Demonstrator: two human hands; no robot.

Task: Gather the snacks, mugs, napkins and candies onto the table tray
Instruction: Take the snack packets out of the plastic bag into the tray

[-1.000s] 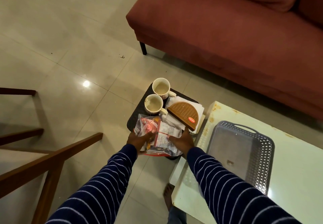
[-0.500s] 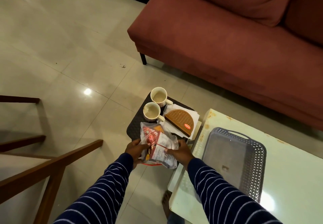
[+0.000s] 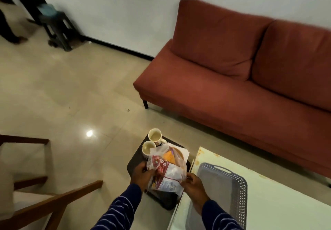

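**Friend:** What do you see from the camera on your head?

**Me:** I see my two hands in front of me. My left hand [image 3: 143,175] holds the left side of the snack bags [image 3: 165,173]. My fingers are curled round the crinkly plastic. My right hand [image 3: 194,185] pinches the right edge of the same bags.

**Friend:** Where are the bags?

**Me:** They are up in the air, over the small dark stool [image 3: 136,163]. They are just beside the edge of the white table [image 3: 286,203]. One bag is red and white. Behind it there is something orange in clear plastic.

**Friend:** And the mugs?

**Me:** Two mugs sit on the far end of the stool. The far mug [image 3: 155,136] and the near mug [image 3: 148,148] are touching or almost touching. Both are upright.

**Friend:** What about the napkins?

**Me:** The white napkins [image 3: 183,153] lie on the stool, behind the bags. A brown thing lies on top of them, but the bags hide most of it.

**Friend:** Where is the tray?

**Me:** The grey tray [image 3: 238,199] is on the white table, to my right. It has little holes in its walls. My right arm reaches across its near corner.

**Friend:** What else is around?

**Me:** A red sofa [image 3: 241,86] stands by the wall. A wooden chair [image 3: 44,203] is on my left. The floor is shiny tiles.
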